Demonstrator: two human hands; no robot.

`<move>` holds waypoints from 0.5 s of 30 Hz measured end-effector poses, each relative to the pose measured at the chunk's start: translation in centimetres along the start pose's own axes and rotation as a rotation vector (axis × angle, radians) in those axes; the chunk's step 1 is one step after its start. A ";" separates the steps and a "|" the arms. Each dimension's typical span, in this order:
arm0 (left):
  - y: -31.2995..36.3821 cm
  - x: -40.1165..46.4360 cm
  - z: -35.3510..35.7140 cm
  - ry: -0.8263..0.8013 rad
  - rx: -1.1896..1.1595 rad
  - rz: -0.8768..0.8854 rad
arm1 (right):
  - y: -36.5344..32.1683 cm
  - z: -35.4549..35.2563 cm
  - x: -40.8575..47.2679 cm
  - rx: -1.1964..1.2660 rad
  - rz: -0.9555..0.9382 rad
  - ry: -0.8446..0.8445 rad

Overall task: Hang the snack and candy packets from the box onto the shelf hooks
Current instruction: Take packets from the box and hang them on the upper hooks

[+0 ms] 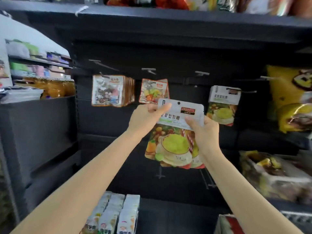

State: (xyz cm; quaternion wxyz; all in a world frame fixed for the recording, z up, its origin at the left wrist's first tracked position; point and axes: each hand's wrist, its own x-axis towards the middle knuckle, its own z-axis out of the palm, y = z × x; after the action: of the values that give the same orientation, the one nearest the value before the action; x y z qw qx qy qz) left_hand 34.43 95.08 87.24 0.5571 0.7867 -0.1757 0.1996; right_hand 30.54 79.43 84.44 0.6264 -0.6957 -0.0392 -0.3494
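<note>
Candy packet point(177, 134) — mid-frame, held up before the black shelf back, hang hole at top not yet on a hook. Left hand point(146, 119) pinches its top corner at 10 o'clock; right hand point(205, 132) grips its edge at 3 o'clock. Matching hung packet point(222, 103) at 2 o'clock; two other hung bunches point(112, 90) at 11 — several hooks point(201, 73) bare, so hanging looks partly done.

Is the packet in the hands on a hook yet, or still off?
Off. Left hand and right hand grip the candy packet; its hang hole shows empty.
</note>
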 end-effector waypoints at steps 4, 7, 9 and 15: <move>1.8 0.2 5.3 -0.056 -0.121 0.078 | -0.2 -4.8 1.1 0.052 0.045 0.059; 3.4 1.0 8.6 -0.006 -0.150 0.091 | 0.0 -7.9 2.8 0.067 0.098 0.127; 4.3 1.5 10.5 0.034 -0.175 0.095 | 0.2 -9.8 4.0 0.073 0.105 0.144; 6.3 3.3 15.3 0.263 -0.135 0.144 | 0.7 -15.3 9.1 0.013 -0.094 0.199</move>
State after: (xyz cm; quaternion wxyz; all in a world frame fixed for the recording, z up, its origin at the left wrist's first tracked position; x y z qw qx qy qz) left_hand 35.93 78.38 89.41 0.6112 0.6999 -0.1703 0.3281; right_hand 31.00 62.01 88.24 0.6146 -0.6510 -0.0115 -0.4454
